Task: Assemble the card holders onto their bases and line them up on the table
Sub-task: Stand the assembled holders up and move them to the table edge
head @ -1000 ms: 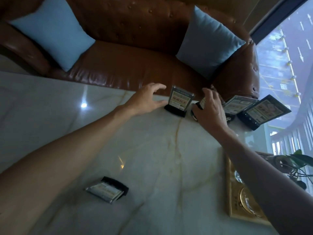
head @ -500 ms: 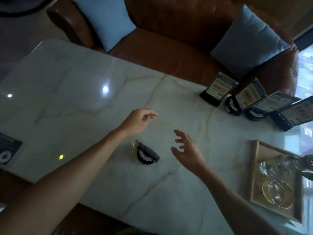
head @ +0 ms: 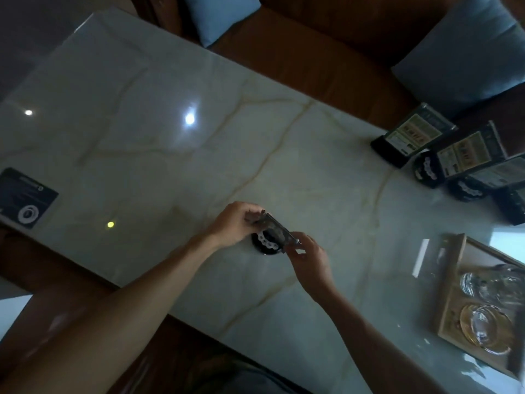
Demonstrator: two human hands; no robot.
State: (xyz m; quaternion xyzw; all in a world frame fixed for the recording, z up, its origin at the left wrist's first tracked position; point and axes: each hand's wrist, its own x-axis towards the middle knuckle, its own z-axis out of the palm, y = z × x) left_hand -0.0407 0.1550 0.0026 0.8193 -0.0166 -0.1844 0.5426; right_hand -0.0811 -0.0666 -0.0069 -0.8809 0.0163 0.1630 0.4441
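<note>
A clear card holder (head: 277,228) is held edge-on over a round black base (head: 267,245) that lies on the marble table (head: 170,155). My left hand (head: 234,223) grips the holder's left end. My right hand (head: 308,258) pinches its right corner. The base's white pattern shows just below the holder; whether the two are joined is hidden. At the far right edge stands a row of several assembled card holders (head: 412,135), each tilted on a black base, with another one (head: 466,155) beside it.
A dark printed card (head: 25,197) lies at the table's left edge. A wooden tray (head: 451,282) with glass cups sits at the right. A brown leather sofa (head: 326,61) with blue cushions runs behind the table.
Both hands were open above the lone black base half a second ago. Now they are closed on the clear card holder above it. The view has tilted down toward the near table edge.
</note>
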